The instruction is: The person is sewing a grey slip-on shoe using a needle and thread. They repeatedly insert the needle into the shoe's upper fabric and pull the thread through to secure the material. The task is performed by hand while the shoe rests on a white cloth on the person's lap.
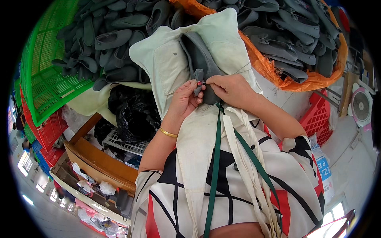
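A grey fabric shoe [197, 49] lies on the pale cloth apron [149, 53] over my lap, its toe end toward me. Above that toe, my left hand [186, 97] pinches a small grey bow [198, 75] with a red-patterned middle. My right hand [232, 89] is closed close beside the bow, thumb and forefinger pressed together. What sits between those fingertips is too small to make out. A thin dark thread [243, 68] curves out past the right hand's knuckles.
Many grey shoes [113, 39] pile up at the far left beside a green plastic basket [59, 71]. More shoes with bows fill an orange sack [274, 73] at the far right. A wooden drawer [103, 158] and black plastic bag [133, 111] stand left; a fan [361, 105] stands right.
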`<state>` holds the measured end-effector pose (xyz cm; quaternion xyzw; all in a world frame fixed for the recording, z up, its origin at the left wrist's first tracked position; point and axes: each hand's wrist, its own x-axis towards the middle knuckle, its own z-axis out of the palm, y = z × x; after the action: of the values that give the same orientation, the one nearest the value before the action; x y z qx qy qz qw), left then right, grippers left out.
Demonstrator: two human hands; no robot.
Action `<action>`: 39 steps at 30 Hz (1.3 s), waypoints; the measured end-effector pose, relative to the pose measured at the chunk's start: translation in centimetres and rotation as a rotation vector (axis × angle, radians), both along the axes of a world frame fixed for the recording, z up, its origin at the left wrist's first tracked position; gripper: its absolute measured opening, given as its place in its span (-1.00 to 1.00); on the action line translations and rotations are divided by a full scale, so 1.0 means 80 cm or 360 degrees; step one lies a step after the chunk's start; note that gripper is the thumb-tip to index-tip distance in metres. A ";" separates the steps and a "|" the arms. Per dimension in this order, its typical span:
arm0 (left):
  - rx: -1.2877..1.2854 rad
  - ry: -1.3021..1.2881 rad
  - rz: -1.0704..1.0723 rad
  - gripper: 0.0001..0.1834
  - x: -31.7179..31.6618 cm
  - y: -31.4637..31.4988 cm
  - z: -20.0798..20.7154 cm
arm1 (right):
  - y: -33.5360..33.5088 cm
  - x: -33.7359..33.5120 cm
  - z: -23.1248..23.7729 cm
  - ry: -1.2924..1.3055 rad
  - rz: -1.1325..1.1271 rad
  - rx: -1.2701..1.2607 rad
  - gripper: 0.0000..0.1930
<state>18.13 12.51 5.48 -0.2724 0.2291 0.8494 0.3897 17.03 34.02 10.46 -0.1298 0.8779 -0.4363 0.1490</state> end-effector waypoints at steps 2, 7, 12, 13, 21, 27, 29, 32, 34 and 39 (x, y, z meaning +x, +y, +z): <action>0.0006 -0.0005 0.0001 -0.83 0.000 0.000 0.000 | 0.000 0.000 0.001 -0.0002 0.0003 0.0008 -0.87; 0.0010 0.0011 0.0018 -0.82 0.001 0.001 0.000 | 0.000 -0.002 0.000 0.0010 0.0024 0.0024 -0.85; -0.0128 0.0178 -0.0058 -0.82 0.001 0.002 0.002 | 0.006 -0.001 -0.010 -0.0278 -0.0045 -0.0275 -0.84; -0.0143 0.0201 -0.0060 -0.83 0.002 0.002 -0.001 | 0.008 0.000 -0.015 -0.0385 -0.0059 -0.0371 -0.84; -0.0627 0.0492 -0.0198 -0.76 0.005 0.014 0.006 | 0.012 0.014 -0.035 -0.0915 -0.0171 -0.0666 -0.88; -0.0740 0.0501 -0.0253 -0.75 0.003 0.014 0.008 | 0.007 0.008 -0.035 -0.1017 -0.0192 -0.0659 -0.91; -0.0771 0.0499 -0.0306 -0.75 0.001 0.014 0.011 | 0.006 0.006 -0.034 -0.1053 -0.0207 -0.0635 -0.90; -0.0763 0.0500 -0.0337 -0.75 -0.001 0.014 0.011 | 0.004 -0.001 -0.027 -0.1112 -0.0225 -0.0609 -0.89; -0.0760 0.0501 -0.0332 -0.74 0.001 0.014 0.006 | 0.003 -0.003 -0.026 -0.1131 -0.0221 -0.0605 -0.89; -0.0633 0.0484 -0.0172 -0.76 0.007 0.012 0.000 | 0.004 -0.003 -0.028 -0.1098 -0.0186 -0.0555 -0.88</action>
<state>18.68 13.44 5.52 -0.2004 0.4619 0.7967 0.3343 16.77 34.33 8.25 0.0515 0.6948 -0.6046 0.3860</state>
